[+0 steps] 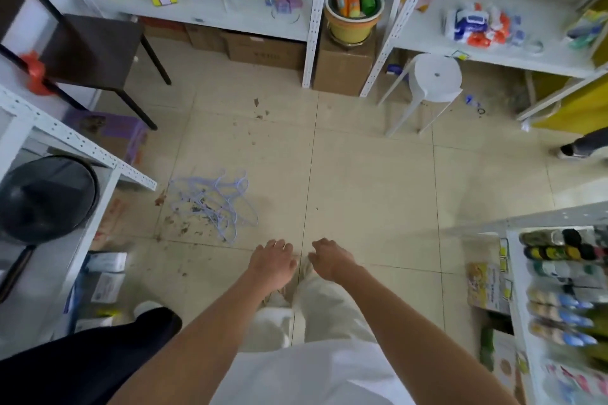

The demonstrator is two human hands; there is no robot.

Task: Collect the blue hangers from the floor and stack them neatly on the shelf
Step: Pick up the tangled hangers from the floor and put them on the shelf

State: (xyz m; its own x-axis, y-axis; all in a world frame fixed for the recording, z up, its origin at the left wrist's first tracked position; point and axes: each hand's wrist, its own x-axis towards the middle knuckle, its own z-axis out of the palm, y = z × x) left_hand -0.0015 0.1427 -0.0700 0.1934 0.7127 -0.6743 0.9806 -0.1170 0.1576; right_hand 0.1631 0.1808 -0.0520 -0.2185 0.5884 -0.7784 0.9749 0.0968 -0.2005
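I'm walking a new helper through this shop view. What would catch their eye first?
A tangle of pale blue hangers lies on the tiled floor among scattered debris, left of centre. Just below it two bare hands reach forward holding nothing, the left hand nearer the pile than the right hand. A white stool stands by the far shelves.

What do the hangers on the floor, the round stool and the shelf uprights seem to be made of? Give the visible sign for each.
Hangers: probably thin plastic or coated wire; pale blue, slender, evenly coloured loops. Stool: likely moulded plastic; smooth matte white seat in one piece with thin splayed legs. Shelf uprights: apparently painted metal; white angle strips with regular rows of punched holes.
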